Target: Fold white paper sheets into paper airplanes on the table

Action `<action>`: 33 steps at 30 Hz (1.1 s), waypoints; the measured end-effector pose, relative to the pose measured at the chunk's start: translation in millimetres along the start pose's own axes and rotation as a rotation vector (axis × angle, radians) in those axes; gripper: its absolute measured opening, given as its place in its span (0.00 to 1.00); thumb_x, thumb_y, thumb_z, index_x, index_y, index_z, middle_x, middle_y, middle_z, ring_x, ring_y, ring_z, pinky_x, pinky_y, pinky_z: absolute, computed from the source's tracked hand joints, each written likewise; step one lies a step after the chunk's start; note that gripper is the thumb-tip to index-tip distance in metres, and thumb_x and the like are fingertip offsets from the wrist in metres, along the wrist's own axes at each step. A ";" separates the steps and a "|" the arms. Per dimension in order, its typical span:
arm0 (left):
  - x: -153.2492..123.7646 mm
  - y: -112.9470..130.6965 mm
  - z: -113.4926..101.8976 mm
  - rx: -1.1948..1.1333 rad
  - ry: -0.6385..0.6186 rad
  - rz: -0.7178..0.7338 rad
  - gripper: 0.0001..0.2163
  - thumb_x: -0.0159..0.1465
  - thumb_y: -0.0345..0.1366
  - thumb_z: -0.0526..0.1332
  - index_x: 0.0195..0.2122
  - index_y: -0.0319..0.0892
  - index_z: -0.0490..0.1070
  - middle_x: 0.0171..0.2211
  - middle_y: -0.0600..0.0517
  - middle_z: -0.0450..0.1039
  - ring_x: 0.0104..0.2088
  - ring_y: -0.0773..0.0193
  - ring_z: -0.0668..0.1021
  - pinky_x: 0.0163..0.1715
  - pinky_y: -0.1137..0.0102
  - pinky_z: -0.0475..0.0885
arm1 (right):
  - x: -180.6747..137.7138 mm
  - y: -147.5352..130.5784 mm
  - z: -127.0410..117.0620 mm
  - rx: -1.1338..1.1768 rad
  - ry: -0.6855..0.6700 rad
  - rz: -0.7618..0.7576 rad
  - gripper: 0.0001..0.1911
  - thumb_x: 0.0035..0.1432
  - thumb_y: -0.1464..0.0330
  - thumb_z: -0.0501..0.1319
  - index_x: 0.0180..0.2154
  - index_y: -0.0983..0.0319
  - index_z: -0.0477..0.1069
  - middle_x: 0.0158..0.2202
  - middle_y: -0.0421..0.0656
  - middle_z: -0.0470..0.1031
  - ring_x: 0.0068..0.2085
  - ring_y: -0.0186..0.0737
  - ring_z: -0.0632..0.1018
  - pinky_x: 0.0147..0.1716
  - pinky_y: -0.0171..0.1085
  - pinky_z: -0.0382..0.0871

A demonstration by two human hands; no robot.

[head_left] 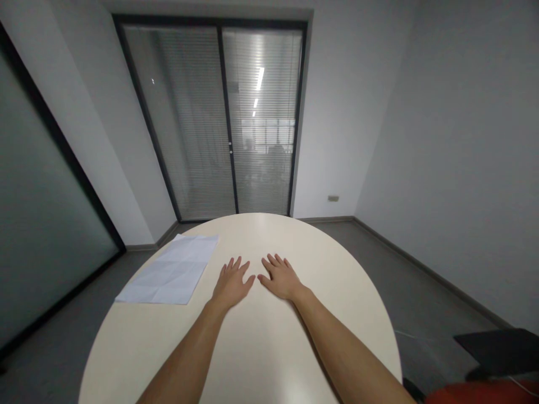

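Observation:
My left hand [232,283] lies flat, palm down, on the round cream table [328,280], fingers stretched out and holding nothing. My right hand [279,277] lies flat beside it, fingers also spread, thumb tips almost touching. A creased white sheet of paper [172,270] rests on the table to the left of my left hand, a short way off, untouched by either hand.
Glass sliding doors with blinds [223,123] stand beyond the table. A dark glass wall [37,224] runs along the left. At the lower right a dark flat object [501,349] and something red [484,393] sit beside the table.

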State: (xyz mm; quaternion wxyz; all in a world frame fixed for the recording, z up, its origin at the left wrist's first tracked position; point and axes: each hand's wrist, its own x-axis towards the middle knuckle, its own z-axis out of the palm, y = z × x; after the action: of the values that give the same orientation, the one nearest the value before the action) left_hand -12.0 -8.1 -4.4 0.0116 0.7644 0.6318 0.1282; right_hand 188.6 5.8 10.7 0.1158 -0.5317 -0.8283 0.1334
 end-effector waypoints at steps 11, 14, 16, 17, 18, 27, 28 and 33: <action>-3.5 2.1 -1.7 -0.010 -0.002 -0.003 0.27 0.70 0.51 0.51 0.67 0.46 0.63 0.70 0.42 0.56 0.70 0.45 0.58 0.67 0.51 0.53 | -5.1 -2.1 -2.6 0.006 -0.007 0.001 0.38 0.67 0.48 0.48 0.70 0.62 0.53 0.73 0.51 0.46 0.73 0.57 0.46 0.69 0.55 0.38; -3.4 1.5 1.5 -0.014 0.002 0.003 0.27 0.70 0.51 0.51 0.67 0.46 0.63 0.70 0.41 0.56 0.70 0.44 0.57 0.67 0.50 0.53 | -4.8 0.4 0.5 0.011 -0.006 0.001 0.38 0.67 0.48 0.48 0.70 0.61 0.53 0.73 0.51 0.46 0.73 0.57 0.46 0.69 0.55 0.38; -3.9 1.6 3.9 -0.016 0.005 0.004 0.27 0.70 0.51 0.51 0.67 0.46 0.63 0.70 0.41 0.55 0.70 0.44 0.57 0.67 0.50 0.54 | -5.2 2.3 2.9 0.012 -0.006 0.002 0.38 0.67 0.47 0.48 0.70 0.61 0.52 0.74 0.50 0.45 0.73 0.57 0.46 0.69 0.54 0.37; -4.4 1.9 4.8 -0.017 0.008 0.005 0.27 0.70 0.51 0.51 0.66 0.46 0.63 0.70 0.41 0.55 0.70 0.44 0.57 0.67 0.50 0.54 | -5.6 3.2 3.9 0.012 -0.006 0.002 0.38 0.67 0.47 0.48 0.70 0.61 0.52 0.74 0.50 0.45 0.73 0.56 0.45 0.69 0.54 0.37; -5.1 2.3 5.5 -0.019 0.011 0.006 0.27 0.70 0.51 0.51 0.66 0.46 0.63 0.70 0.41 0.55 0.70 0.45 0.57 0.67 0.50 0.54 | -6.0 3.9 4.8 0.011 -0.006 0.001 0.38 0.67 0.47 0.48 0.70 0.61 0.52 0.74 0.50 0.45 0.73 0.56 0.45 0.68 0.54 0.37; -7.5 6.3 7.0 -0.108 0.125 0.013 0.21 0.68 0.44 0.55 0.60 0.44 0.71 0.65 0.46 0.66 0.65 0.50 0.66 0.65 0.53 0.58 | -8.8 7.1 10.5 0.006 -0.003 -0.004 0.38 0.67 0.47 0.49 0.70 0.61 0.53 0.73 0.50 0.46 0.73 0.56 0.46 0.68 0.54 0.37; -6.6 6.0 5.3 -0.119 0.154 0.004 0.20 0.68 0.42 0.55 0.59 0.44 0.71 0.64 0.46 0.68 0.64 0.51 0.68 0.65 0.55 0.59 | -9.1 7.2 10.4 0.007 0.000 -0.005 0.38 0.67 0.48 0.49 0.70 0.61 0.53 0.73 0.50 0.46 0.73 0.56 0.46 0.68 0.54 0.37; -5.0 -4.5 -16.8 -0.035 0.296 -0.132 0.19 0.68 0.39 0.54 0.57 0.44 0.72 0.62 0.46 0.69 0.62 0.54 0.70 0.65 0.58 0.61 | -12.0 6.7 6.9 0.008 0.007 -0.013 0.38 0.67 0.47 0.48 0.70 0.61 0.54 0.73 0.51 0.47 0.73 0.57 0.47 0.68 0.54 0.38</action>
State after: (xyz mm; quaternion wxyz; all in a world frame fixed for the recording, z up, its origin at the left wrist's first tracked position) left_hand -20.8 -14.4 10.1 -0.0600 0.6938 0.6730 0.2492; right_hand 196.9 -3.1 1.3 0.1214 -0.5262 -0.8309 0.1342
